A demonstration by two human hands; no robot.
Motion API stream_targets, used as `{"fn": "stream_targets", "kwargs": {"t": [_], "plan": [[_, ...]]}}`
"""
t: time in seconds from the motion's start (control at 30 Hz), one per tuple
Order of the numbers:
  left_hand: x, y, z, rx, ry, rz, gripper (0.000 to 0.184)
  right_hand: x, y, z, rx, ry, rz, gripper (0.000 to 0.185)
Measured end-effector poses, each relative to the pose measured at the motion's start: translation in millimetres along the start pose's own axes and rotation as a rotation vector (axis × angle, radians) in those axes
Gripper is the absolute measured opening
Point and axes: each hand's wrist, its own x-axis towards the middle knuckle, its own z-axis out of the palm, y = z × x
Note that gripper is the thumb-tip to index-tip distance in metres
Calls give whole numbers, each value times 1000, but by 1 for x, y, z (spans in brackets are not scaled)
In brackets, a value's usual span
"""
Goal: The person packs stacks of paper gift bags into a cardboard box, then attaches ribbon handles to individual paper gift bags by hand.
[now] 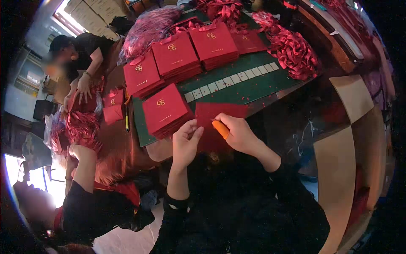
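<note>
A plain red paper bag (pixel 220 111) is in front of me at the table's near edge. My left hand (pixel 186 142) pinches its left edge between thumb and fingers. My right hand (pixel 237 132) is closed over the bag's face, fingertips pressed together on it. An orange finger cot (pixel 221 129) covers one digit of that hand. Whether a small piece such as ribbon is between the right fingertips, I cannot make out. Just beyond my left hand lies a stack of red gift bags (pixel 165 108) with gold lettering.
More stacked red bags (pixel 175 57) stand on the green mat (pixel 253 86), behind a strip of white cards (pixel 232 80). Red ribbons (pixel 292 51) are heaped at right. An open cardboard box (pixel 338 169) stands right of me. Two people work at left, near a yellow pen (pixel 127 118).
</note>
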Motion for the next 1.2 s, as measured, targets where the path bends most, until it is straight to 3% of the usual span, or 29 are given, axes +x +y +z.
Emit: {"fn": "stream_targets", "kwargs": {"t": [0.33, 0.47, 0.63, 0.7, 0.83, 0.87, 0.9, 0.93, 1.0, 1.07, 1.13, 1.2], "plan": [[3, 2, 6, -43, -12, 4, 23, 6, -7, 5, -188, 95, -131, 9], [-1, -5, 13, 187, 82, 144, 24, 7, -9, 7, -210, 99, -128, 8], [-6, 5, 16, 340, 69, 255, 31, 7, -12, 9, -38, 71, 37, 7], [-7, 4, 16, 426, 79, 408, 32, 8, -12, 7, 41, 44, 83, 7], [-9, 13, 14, 591, -14, 410, 33, 11, -3, 7, 306, -19, 107, 10], [-10, 14, 13, 642, -65, 379, 33, 11, -5, 1, 289, -110, 212, 11], [-8, 11, 12, 642, -46, 509, 32, 10, -3, -1, 282, -122, 156, 11], [-8, 12, 9, 651, -21, 506, 32, 10, 0, -4, 275, -136, 93, 10], [-7, 14, 3, 167, -114, 305, 28, 9, -7, -12, 256, -207, 77, 10], [-5, 14, -1, 81, -104, 209, 28, 7, -16, -14, 93, -134, -92, 10], [-3, 13, -5, -105, -147, 18, 27, 8, -21, -13, 17, -202, -55, 11], [-7, 19, -5, 8, -117, 54, 30, 10, -20, -9, -56, -150, -98, 10]]}}
